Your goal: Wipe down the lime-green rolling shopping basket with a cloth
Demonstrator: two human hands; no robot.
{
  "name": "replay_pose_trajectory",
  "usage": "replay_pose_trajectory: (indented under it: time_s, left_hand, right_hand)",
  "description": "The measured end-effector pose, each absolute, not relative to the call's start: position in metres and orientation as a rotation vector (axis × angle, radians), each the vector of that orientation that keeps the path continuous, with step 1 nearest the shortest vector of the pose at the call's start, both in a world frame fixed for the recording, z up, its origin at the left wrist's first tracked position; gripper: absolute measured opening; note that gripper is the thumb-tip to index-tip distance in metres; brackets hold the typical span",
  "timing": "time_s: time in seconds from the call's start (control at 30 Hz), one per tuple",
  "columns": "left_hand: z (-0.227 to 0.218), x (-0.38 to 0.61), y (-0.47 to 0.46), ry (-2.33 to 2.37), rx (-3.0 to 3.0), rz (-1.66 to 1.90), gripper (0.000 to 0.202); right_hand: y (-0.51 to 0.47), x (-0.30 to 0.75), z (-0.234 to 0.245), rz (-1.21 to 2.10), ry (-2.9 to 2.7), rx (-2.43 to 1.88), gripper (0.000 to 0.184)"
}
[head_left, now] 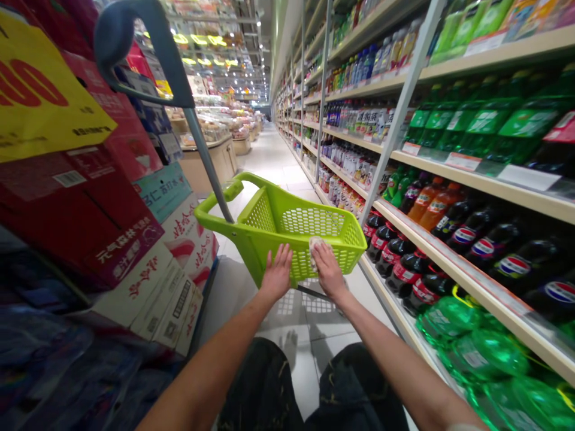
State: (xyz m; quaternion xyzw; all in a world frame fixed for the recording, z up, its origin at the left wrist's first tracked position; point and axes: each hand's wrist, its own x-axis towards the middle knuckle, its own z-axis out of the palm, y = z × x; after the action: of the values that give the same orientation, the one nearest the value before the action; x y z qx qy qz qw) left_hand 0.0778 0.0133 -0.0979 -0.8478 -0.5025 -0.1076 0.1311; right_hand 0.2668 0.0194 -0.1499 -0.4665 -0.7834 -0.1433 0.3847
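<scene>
A lime-green shopping basket [269, 209] with perforated sides and a long grey pull handle [204, 140] stands on the floor in front of my knees. Its inside looks bare. My left hand [277, 272] lies with fingers stretched against the near side wall. To its right, my right hand [329, 272] presses a pale cloth [315, 242] to the same wall, near the rim. Part of the cloth hangs out beside the wrist. The palm sides of both hands are hidden.
Shelves of drinks line the right, with cola bottles [485, 239] and green soda bottles [476, 353] low down. Stacked cartons [148, 287] rise close on the left under a yellow price sign [45, 90]. Between them the tiled aisle [278, 155] runs back past display counters [211, 161].
</scene>
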Motion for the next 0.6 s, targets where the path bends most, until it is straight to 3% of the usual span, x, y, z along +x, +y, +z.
replay_pose_trajectory:
  time_s: [0.27,0.47,0.6]
  left_hand:
    - [-0.103,0.065,0.007,-1.477,-2.462,-0.277,0.060]
    - [-0.098,0.043,0.008,-1.556,-2.381,-0.304,0.060]
    - [-0.101,0.036,0.004,-1.550,-2.378,-0.276,0.062]
  right_hand:
    - [0.020,0.255,-0.173,-0.237,-2.224,-1.249,0.041]
    - [0.031,0.230,-0.136,-0.328,-2.076,-1.172,0.043]
    - [0.028,0.221,-0.151,-0.211,-2.271,-1.226,0.039]
